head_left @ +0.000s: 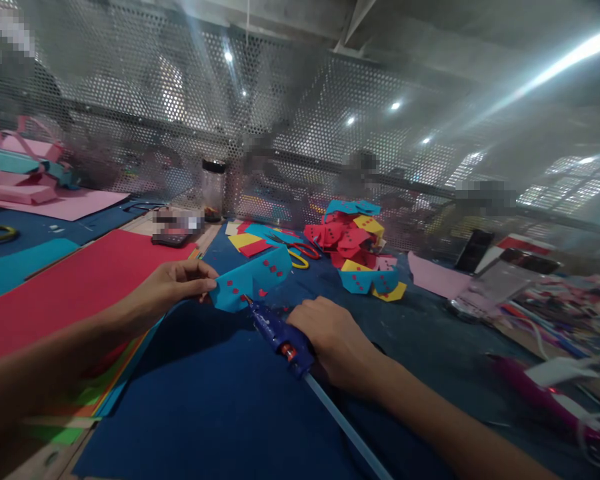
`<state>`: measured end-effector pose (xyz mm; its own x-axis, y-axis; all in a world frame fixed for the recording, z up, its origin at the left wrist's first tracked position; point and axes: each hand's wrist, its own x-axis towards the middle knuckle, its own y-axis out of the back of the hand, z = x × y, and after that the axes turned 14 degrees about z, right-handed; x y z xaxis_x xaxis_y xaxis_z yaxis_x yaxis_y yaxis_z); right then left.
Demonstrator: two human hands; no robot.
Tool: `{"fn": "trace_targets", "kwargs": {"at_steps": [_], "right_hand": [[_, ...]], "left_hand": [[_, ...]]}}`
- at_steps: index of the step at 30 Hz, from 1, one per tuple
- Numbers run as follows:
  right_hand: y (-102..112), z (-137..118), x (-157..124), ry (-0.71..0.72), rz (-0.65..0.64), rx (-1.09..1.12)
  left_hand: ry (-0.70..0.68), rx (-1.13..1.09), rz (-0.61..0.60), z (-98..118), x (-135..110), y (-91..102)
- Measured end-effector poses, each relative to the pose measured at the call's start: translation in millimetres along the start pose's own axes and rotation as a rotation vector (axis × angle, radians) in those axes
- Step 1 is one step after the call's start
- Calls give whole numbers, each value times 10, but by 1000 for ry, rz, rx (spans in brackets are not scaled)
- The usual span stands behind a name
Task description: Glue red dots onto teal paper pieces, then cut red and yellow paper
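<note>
Glue gun, blue, one; one translucent glue stick at rear; gripped by right hand above table. Blue paper cutout, red-spotted, one; pinched in left hand, by the nozzle. Jar, black-lidded, one; brownish contents at bottom.

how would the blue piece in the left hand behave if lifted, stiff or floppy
The blue piece is probably light, as it looks like thin card. It seems fairly stiff: pinched at one end by the left hand, it shows no obvious droop. It may flex near its middle, where it appears creased.
</note>
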<state>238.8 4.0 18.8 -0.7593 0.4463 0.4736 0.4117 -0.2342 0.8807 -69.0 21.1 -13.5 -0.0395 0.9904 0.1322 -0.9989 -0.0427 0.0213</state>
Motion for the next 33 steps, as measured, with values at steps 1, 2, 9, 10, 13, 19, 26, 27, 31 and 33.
{"fn": "trace_targets", "kwargs": {"at_steps": [1, 2, 9, 10, 13, 19, 26, 27, 31, 33], "right_hand": [[1, -2, 0, -1, 0, 1], [2, -3, 0, -1, -1, 2], [-7, 3, -3, 14, -11, -13], [-10, 4, -4, 17, -9, -16], [-13, -1, -4, 17, -6, -21], [7, -19, 4, 46, 33, -7], [15, -29, 8, 52, 41, -7], [14, -31, 8, 47, 35, -7], [-1, -26, 6, 27, 24, -3], [-14, -17, 2, 24, 22, -2]], "left_hand": [[-1, 0, -1, 8, -2, -5], [-1, 3, 2, 20, -6, -12], [1, 14, 9, 64, -28, -33], [5, 10, 6, 55, -26, -27], [18, 2, 1, 33, -23, -15], [29, -6, 28, 62, -31, -29], [24, 5, 41, 73, -36, -28], [23, 9, 39, 72, -36, -29], [20, 28, 29, 74, -38, -37], [26, 23, 27, 79, -42, -41]]}}
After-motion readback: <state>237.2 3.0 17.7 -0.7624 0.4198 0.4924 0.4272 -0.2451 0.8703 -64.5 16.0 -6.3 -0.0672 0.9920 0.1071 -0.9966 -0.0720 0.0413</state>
